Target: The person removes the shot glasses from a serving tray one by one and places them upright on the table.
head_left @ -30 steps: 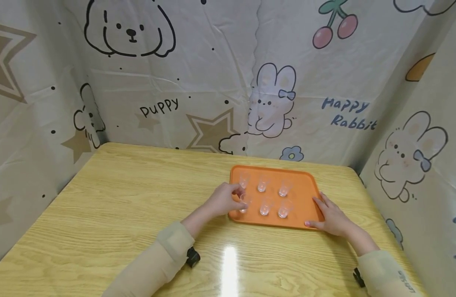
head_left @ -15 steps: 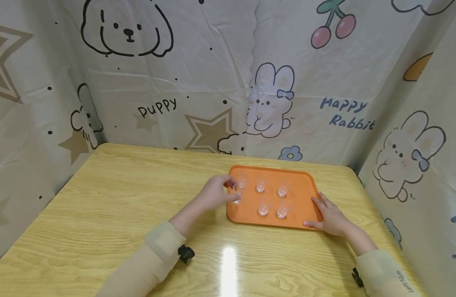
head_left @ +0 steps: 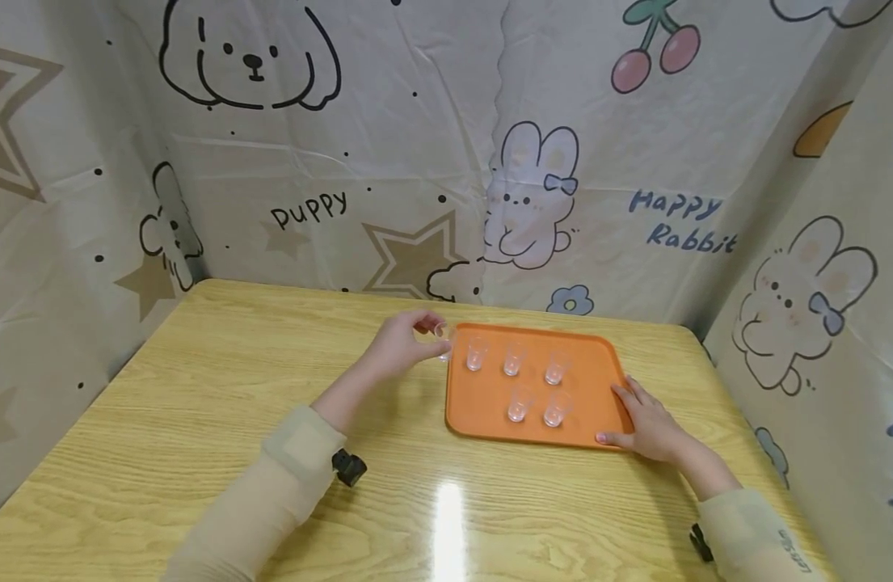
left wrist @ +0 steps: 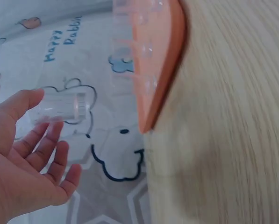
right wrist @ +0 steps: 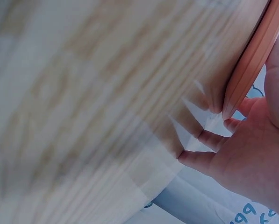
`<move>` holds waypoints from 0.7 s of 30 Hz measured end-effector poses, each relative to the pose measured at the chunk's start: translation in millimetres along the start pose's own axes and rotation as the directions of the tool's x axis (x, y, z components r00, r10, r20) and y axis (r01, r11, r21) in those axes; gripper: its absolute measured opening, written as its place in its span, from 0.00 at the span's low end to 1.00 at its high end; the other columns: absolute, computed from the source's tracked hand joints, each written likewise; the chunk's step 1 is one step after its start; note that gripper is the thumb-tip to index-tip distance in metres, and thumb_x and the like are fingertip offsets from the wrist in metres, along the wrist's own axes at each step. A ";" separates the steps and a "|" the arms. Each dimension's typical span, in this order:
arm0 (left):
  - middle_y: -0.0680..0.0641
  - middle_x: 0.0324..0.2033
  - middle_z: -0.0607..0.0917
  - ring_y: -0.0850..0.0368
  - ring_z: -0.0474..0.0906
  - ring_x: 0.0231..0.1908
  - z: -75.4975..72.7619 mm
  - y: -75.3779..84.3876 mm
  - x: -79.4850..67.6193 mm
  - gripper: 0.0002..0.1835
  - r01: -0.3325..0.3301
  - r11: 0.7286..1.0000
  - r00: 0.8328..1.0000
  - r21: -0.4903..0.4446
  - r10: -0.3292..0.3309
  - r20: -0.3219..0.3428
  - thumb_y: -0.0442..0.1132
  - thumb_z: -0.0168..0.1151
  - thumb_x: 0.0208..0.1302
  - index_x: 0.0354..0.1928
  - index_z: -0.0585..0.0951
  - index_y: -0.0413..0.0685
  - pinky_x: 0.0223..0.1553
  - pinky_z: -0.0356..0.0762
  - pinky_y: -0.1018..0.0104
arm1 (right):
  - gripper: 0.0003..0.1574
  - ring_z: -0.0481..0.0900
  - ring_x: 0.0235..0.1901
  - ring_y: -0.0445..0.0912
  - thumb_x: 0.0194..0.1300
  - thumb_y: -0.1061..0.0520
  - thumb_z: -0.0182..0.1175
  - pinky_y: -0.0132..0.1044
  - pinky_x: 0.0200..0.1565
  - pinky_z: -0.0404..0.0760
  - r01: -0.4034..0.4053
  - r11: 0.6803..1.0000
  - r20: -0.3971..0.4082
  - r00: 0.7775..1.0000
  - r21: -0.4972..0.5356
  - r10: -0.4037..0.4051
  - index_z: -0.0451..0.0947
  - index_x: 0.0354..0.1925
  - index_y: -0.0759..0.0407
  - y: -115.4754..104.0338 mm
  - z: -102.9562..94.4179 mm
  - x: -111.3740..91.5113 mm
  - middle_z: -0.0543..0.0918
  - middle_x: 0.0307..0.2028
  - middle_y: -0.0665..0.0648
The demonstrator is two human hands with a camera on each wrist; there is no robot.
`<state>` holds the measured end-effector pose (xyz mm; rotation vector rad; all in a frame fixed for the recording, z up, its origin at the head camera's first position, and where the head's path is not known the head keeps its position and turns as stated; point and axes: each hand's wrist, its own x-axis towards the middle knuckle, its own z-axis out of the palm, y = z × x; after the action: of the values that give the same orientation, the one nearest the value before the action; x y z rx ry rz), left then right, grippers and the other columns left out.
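Observation:
My left hand (head_left: 402,343) pinches a small clear cup (left wrist: 64,107) between thumb and fingertips. In the head view that cup is upright, just off the left edge of an orange tray (head_left: 478,408). The left wrist view shows the other fingers loosely spread below it. Several matching cups stand on the tray: a back row with a left cup (head_left: 477,356), and two in front, among them a front right cup (head_left: 553,411). My right hand (head_left: 651,424) rests at the tray's front right corner, thumb on the rim; in the right wrist view some outstretched fingertips (right wrist: 195,158) touch the table.
The wooden table (head_left: 286,356) extends to the left and in front of the tray. A printed cloth (head_left: 417,162) hangs behind the table and along both sides. A black wrist device (head_left: 349,467) sits at the left sleeve.
My left hand has lifted the front left cup from the tray and carried it left and back, past the tray's left edge. My right hand stays at the tray corner.

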<state>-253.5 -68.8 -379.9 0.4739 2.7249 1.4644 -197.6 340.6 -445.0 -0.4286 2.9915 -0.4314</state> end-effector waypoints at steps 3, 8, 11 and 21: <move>0.49 0.42 0.80 0.48 0.73 0.50 -2.9 -5.1 6.0 0.21 0.012 1.000 1.000 -0.023 -0.012 -0.016 0.46 0.68 0.56 0.50 0.78 0.46 0.48 0.72 0.58 | 0.59 0.53 0.60 0.78 0.51 0.39 0.69 0.71 0.56 0.57 -0.003 1.000 0.003 1.000 0.002 0.003 0.56 0.65 0.74 0.5 -0.3 -0.4 0.50 0.66 0.79; 0.47 0.42 0.79 0.46 0.73 0.50 -7.9 -13.8 17.0 0.21 0.022 0.997 0.999 -0.068 -0.025 -0.048 0.45 0.68 0.57 0.51 0.78 0.45 0.49 0.72 0.58 | 0.59 0.53 0.60 0.78 0.51 0.40 0.69 0.71 0.56 0.57 -0.002 1.000 0.001 1.000 0.003 0.002 0.56 0.65 0.75 0.8 -0.4 -0.2 0.50 0.66 0.79; 0.46 0.42 0.79 0.44 0.73 0.50 -8.6 -20.4 24.0 0.20 0.013 0.995 0.998 -0.100 -0.019 -0.066 0.43 0.67 0.57 0.50 0.78 0.45 0.50 0.72 0.58 | 0.59 0.53 0.60 0.78 0.51 0.40 0.69 0.71 0.56 0.57 -0.002 1.000 0.005 1.000 0.003 0.002 0.56 0.65 0.74 0.7 -0.5 -0.1 0.49 0.66 0.79; 0.43 0.46 0.78 0.49 0.71 0.46 -1.8 -40.7 37.6 0.21 0.052 0.991 0.996 -0.125 -0.061 -0.063 0.40 0.65 0.60 0.54 0.75 0.39 0.50 0.71 0.59 | 0.58 0.54 0.60 0.78 0.51 0.40 0.69 0.72 0.55 0.57 -0.001 1.000 0.005 1.000 0.000 0.001 0.56 0.65 0.74 -1.1 -0.8 -0.4 0.50 0.66 0.79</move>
<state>-300.2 -81.2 -407.1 0.3467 2.6515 1.6511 -197.0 339.9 -443.9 -0.4269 2.9866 -0.4293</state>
